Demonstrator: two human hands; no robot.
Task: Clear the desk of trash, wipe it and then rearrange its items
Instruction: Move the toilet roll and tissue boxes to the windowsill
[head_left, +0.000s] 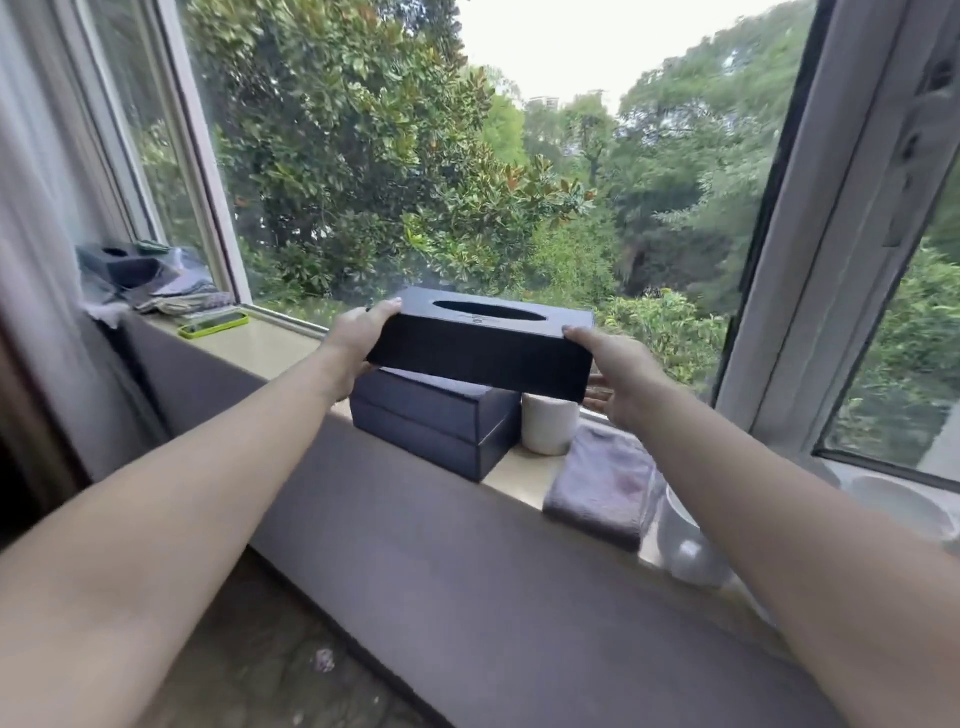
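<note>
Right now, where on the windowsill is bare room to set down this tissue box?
The sill is bare between the green phone and the dark box. Right of that box it is crowded: cup, towel and white bowl sit close together.

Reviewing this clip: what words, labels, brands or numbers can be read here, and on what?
No text is readable.
On the black rectangular tissue box, gripped by the left hand and right hand: a small pale mark below the oval slot, too blurred to read.
On the phone in a lime-green case: nothing legible.
</note>
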